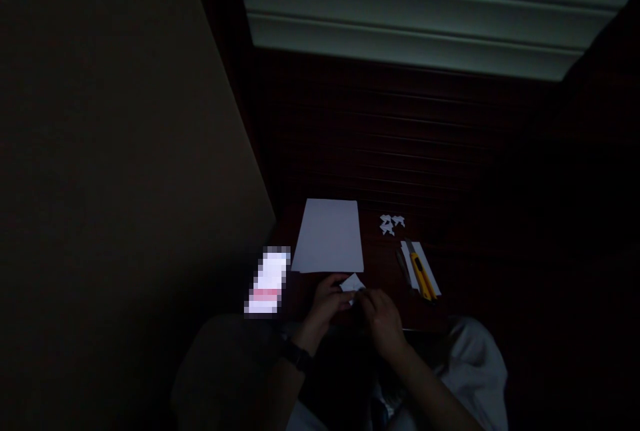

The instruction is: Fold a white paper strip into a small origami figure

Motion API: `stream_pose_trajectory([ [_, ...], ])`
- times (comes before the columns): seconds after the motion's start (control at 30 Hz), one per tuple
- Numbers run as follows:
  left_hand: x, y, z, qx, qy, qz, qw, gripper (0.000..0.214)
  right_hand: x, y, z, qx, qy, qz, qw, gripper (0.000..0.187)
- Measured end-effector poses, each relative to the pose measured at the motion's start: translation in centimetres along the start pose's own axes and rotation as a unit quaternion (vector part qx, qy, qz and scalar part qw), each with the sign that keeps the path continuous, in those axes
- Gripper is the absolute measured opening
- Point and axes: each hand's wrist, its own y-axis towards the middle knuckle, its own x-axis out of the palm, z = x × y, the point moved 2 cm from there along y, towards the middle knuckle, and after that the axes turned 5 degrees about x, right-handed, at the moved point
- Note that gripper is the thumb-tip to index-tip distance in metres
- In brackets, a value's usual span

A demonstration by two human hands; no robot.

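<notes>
A small piece of folded white paper [353, 282] lies between my two hands near the table's front edge, one pointed corner facing away from me. My left hand [329, 297] grips its left side, fingers closed on the paper. From the right, my right hand [381, 311] pinches its lower right part, with the fingertips partly hidden in the dark. Just beyond them rests a stack or sheet of white paper [329, 236]. Several small folded paper figures [387, 225] sit at the back right of the table.
On the right, a yellow utility knife [423, 276] lies on white paper strips [431, 269], beside a dark slim object [403, 267]. A lit phone screen [269, 282], pixelated, is at the left. A wall [125, 117] borders the left side; slatted shutters [425, 11] rise behind. Light is dim.
</notes>
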Motion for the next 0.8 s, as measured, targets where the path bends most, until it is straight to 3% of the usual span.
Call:
stream_pose_trajectory([
  [0.17,-0.1,0.1,-0.3,0.006,-0.005,-0.025,1.000,0.048,0.4,-0.3,0.2,0.007,0.020,0.013,1.000,0.037],
  [0.3,-0.3,0.1,-0.3,0.010,-0.016,-0.033,0.999,0.049,0.5,-0.3,0.2,0.020,0.102,0.050,0.993,0.037],
  [0.4,-0.3,-0.1,-0.1,0.010,-0.034,-0.037,0.999,0.051,0.3,-0.1,0.0,0.039,0.201,0.088,0.975,0.034],
  [0.63,-0.3,-0.7,0.6,0.025,-0.091,-0.055,0.994,0.052,0.5,0.6,0.2,0.204,0.360,0.136,0.900,0.019],
  [0.8,0.0,-1.2,0.7,0.020,-0.098,-0.064,0.993,0.053,0.3,1.0,0.5,0.204,0.373,0.124,0.897,0.015],
])
